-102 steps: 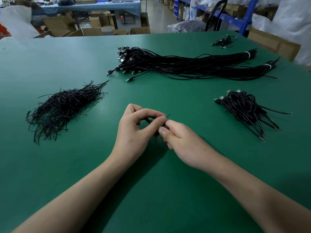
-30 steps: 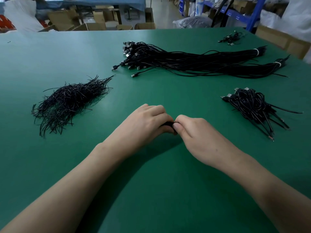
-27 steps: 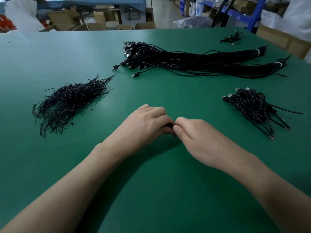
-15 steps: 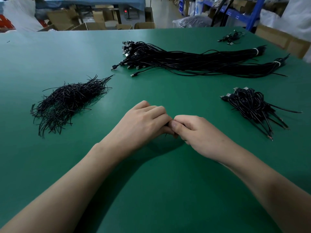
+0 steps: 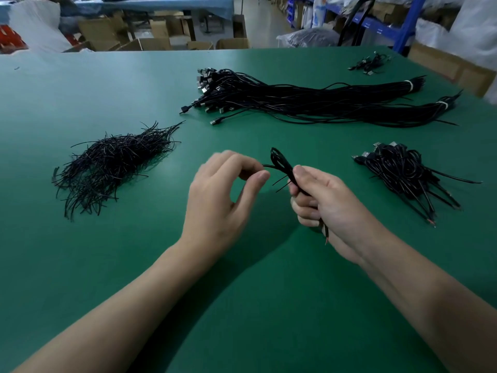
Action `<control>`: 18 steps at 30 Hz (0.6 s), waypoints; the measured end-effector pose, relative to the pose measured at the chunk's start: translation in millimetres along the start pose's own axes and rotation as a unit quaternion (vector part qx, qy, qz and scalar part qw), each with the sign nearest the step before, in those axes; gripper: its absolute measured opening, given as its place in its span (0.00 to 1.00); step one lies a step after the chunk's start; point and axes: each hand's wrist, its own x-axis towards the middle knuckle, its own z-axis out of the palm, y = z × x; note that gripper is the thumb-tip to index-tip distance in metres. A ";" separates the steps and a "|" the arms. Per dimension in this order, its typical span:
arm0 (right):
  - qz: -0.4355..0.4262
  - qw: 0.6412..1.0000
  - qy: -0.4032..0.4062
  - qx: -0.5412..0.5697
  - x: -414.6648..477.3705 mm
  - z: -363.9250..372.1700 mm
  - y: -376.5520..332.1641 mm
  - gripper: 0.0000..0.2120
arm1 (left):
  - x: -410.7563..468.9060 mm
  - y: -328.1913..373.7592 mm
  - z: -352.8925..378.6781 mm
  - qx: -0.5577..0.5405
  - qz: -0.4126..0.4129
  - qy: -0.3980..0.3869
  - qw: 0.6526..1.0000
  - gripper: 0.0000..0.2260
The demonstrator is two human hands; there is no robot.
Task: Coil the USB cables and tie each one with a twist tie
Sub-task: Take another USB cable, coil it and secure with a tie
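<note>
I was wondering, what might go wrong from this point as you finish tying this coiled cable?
The twist tie has ends jutting out loose beside the right hand; if under-twisted, the coiled USB cable may spring open once released. A thin strand reaches the fingertips of the left hand; tugging it could pull a loop out of the coil.

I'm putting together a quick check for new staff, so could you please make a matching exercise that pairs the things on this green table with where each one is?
Things
1. twist ties
2. long straight cables
3. pile of coiled cables
4. single coiled cable

Places
A. gripped in the right hand
B. far side of the table
C. left side of the table
D. right side of the table

Pairs: 1-C, 2-B, 3-D, 4-A
</note>
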 end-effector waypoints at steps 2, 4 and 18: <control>0.015 0.999 -0.004 0.047 1.2 0.8 0.8 0.17 | -2.2 1.0 2.8 -0.034 -0.050 -0.023 0.998 0.07; 0.027 0.997 -0.009 0.078 1.7 1.2 1.6 0.17 | -2.6 2.3 3.8 -0.025 -0.059 -0.024 0.998 0.07; -0.006 0.999 0.029 0.022 0.6 12.8 10.3 0.17 | -4.2 6.3 7.6 -0.137 -0.180 -0.138 0.964 0.06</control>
